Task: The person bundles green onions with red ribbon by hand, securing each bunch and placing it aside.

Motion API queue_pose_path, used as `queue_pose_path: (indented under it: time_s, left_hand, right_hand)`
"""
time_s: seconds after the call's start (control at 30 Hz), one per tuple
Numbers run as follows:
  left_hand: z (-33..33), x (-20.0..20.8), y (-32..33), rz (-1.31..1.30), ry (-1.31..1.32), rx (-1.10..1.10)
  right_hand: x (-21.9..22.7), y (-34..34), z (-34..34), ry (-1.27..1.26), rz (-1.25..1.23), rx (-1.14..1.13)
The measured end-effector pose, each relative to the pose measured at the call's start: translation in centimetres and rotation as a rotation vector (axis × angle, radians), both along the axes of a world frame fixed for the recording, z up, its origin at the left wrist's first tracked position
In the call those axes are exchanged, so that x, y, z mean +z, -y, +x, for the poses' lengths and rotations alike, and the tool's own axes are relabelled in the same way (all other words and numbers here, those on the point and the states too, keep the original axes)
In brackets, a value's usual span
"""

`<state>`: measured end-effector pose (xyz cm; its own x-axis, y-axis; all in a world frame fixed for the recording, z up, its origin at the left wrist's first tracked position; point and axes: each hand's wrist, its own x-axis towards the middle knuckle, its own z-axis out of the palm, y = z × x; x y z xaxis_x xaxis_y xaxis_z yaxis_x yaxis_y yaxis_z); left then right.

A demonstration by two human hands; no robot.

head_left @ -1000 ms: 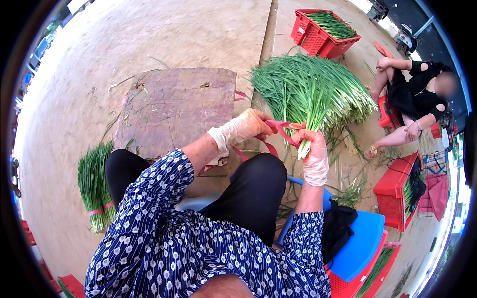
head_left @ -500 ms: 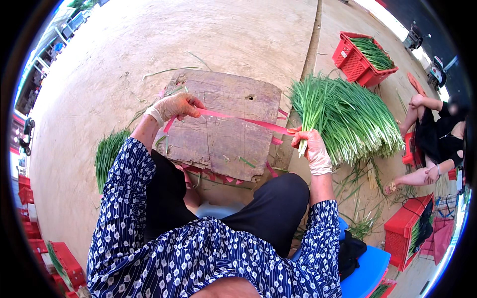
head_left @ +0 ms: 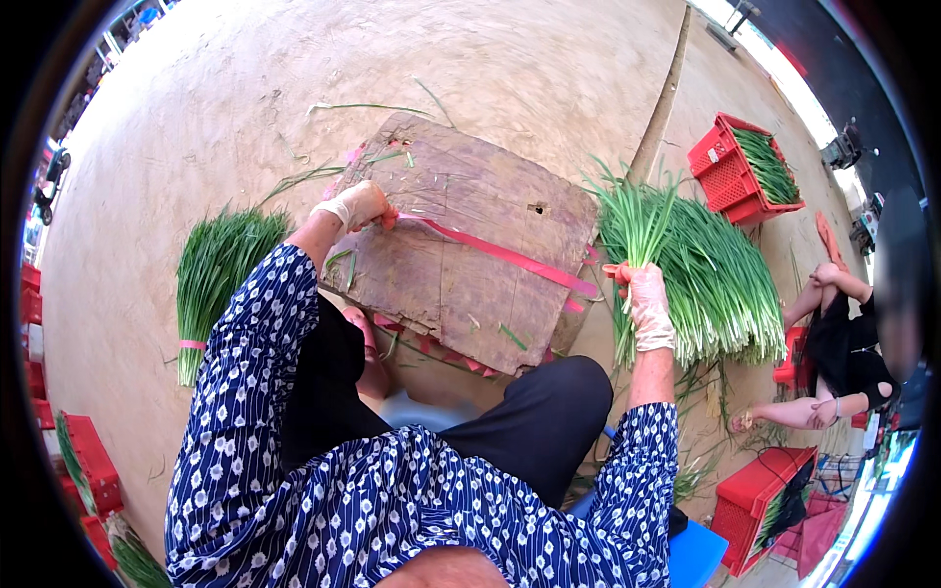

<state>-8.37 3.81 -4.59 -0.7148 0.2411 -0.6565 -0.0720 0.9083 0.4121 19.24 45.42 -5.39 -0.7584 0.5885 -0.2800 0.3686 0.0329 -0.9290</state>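
Gloved hands work apart over a low wooden worktop (head_left: 466,181), with a pink ribbon (head_left: 510,259) slanting between them, as I follow from afar through the head camera. The left hand (head_left: 371,208), at the worktop's left side, has its fingers drawn together on the ribbon's far-left end; the grip shows no clear gap. From there the strip's long axis runs toward the near right, its loose end reaching over the worktop's right edge and lying just left of the right hand (head_left: 642,292), slightly nearer me than those fingers. I cannot tell whether the ribbon touches the wood along its length. The right hand is closed around a loose green bunch (head_left: 644,223), the leaves fanning to the far side above the grip, so the stalks point roughly away from me and stand crosswise to the ribbon. Of the two hands, the right is by far the nearer to that loose end. Just beyond it, to the right, a large green pile (head_left: 740,284) rests on the floor (head_left: 294,69); on the left, a banded bunch (head_left: 223,274) lies beside the sleeve, near a seated person's knee-side of the worktop.
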Motion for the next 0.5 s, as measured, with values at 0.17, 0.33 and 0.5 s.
queue_pose_path:
  time_s: [0.17,0.33,0.5]
  left_hand:
    - [-0.7,-0.9,-0.1,0.111,0.012,0.01]
    - [-1.8,-2.0,-0.2,0.127,0.001,-0.044]
    - [-2.4,-2.7,-0.4,0.125,-0.032,-0.062]
  right_hand:
    - [8.4,4.6,-3.5,-0.165,-0.446,0.216]
    - [6.4,14.3,-8.5,-0.153,-0.852,0.212]
    - [-1.8,22.2,-9.1,0.135,-0.941,0.195]
